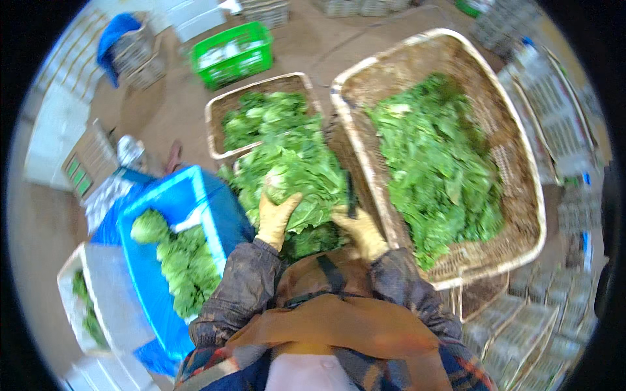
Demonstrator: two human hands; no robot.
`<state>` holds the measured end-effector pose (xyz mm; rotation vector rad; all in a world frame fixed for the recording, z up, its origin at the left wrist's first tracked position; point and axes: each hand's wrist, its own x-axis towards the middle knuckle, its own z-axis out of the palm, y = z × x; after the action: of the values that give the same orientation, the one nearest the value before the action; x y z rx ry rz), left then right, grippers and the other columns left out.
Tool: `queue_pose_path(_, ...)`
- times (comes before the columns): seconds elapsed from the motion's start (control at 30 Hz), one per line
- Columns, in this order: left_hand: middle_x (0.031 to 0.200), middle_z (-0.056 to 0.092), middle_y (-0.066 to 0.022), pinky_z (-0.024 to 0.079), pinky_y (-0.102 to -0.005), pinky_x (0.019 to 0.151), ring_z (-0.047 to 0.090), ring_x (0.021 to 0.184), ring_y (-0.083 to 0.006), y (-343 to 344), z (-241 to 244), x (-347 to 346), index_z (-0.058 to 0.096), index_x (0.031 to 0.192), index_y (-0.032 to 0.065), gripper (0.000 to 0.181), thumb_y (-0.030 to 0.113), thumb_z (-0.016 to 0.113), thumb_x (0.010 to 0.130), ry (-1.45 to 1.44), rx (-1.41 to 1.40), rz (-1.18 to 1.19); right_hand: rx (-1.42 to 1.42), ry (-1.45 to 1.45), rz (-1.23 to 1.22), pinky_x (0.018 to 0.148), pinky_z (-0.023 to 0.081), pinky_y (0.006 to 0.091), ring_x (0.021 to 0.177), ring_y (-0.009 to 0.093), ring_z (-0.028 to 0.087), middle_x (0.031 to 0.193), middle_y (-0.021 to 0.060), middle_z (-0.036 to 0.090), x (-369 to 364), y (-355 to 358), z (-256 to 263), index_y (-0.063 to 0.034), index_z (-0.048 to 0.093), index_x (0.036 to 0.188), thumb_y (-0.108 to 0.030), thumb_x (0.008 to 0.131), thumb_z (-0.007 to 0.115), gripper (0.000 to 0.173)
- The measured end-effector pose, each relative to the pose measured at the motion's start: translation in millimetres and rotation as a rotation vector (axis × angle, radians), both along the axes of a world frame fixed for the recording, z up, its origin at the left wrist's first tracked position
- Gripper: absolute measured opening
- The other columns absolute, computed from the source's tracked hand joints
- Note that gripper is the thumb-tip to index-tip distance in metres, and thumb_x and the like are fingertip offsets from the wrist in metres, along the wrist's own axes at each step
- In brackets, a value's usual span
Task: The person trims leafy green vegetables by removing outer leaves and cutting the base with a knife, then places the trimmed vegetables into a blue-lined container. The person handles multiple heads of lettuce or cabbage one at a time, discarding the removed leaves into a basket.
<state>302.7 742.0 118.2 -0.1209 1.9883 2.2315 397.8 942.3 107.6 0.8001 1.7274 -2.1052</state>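
A leafy lettuce head [298, 181] with a pale cut base lies before me, on top of more lettuce. My left hand [275, 217], in a yellowish glove, grips it at its near left side, thumb beside the base. My right hand [359, 227], in the same kind of glove, is at the lettuce's right edge with a dark-bladed knife [350, 193] in it, blade pointing away from me. Close ahead stands a small brown-stained crate [210, 124] of lettuce. Loose green leaves [440, 176] fill part of a large muddy crate [362, 146] on the right.
At left, a box lined with blue plastic [142, 293] holds lettuce heads [188, 269]. Beyond it stands a white foam box [73, 293] with greens. A green basket [234, 66] sits on the floor ahead; stacked crates [518, 342] line the right side. A cardboard box [90, 159] is at far left.
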Motion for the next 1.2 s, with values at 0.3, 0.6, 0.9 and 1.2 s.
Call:
queue_pose_path(0.3,0.129,0.059,-0.0197,0.049,-0.0365,0.103,0.059,0.119,-0.0315,-52,35,1,0.049,0.138,-0.0033,0.097,0.033,0.094,0.060,0.144,-0.793,-0.127,1.378,0.712,0.691,0.074,0.057,0.0397,0.090,0.029,0.070,0.097,0.0117,0.067,-48,-31,74,-0.0052,0.052,0.139,-0.004,0.084,0.064,0.056)
queue_pose_path(0.6,0.124,0.064,-0.0197,0.051,-0.0375,0.100,0.063,0.116,-0.0319,-47,49,29,0.056,0.130,-0.0030,0.087,0.038,0.092,0.062,-0.087,-0.730,-0.327,1.341,0.515,0.774,0.077,0.057,0.0431,0.092,0.034,0.070,0.102,0.0182,0.069,-75,-29,46,-0.0011,0.057,0.129,-0.005,0.086,0.057,0.043)
queue_pose_path(0.9,0.144,0.050,-0.0271,0.043,-0.0396,0.111,0.052,0.132,-0.0387,-29,64,19,0.024,0.157,-0.0013,0.118,0.044,0.088,0.069,0.159,-0.841,-0.506,0.049,0.431,0.355,0.091,0.051,0.0320,0.104,0.019,0.061,0.118,0.0085,0.066,-50,-33,19,-0.0040,0.056,0.137,-0.049,0.088,0.078,0.070)
queue_pose_path(1.2,0.162,0.032,-0.0173,0.044,-0.0409,0.109,0.039,0.145,-0.0330,-47,25,29,0.021,0.162,0.0115,0.099,0.026,0.081,0.084,0.144,-0.331,-0.475,-0.438,0.263,0.178,0.065,0.054,0.0379,0.087,0.020,0.061,0.108,0.0095,0.063,-48,33,-40,-0.0118,0.051,0.138,-0.039,0.092,0.072,0.058)
